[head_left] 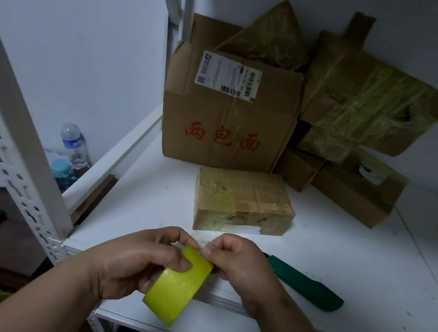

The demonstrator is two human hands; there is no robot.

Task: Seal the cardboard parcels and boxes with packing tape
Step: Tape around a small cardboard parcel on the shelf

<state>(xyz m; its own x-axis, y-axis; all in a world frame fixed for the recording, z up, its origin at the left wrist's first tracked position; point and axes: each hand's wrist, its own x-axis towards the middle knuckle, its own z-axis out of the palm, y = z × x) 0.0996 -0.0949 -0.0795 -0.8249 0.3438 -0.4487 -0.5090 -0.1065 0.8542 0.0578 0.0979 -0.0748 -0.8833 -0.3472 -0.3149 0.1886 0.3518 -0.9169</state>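
Yellow tape roll [178,285] is gripped by the left hand [138,260], fingers curled round it. Its top edge is pinched by the right hand [237,265]. Small taped parcel [243,202] lies just behind the roll; green knife [305,284] right of it.

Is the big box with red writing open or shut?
Shut. The big box has its top flaps folded flat, and tape runs down its middle under the label.
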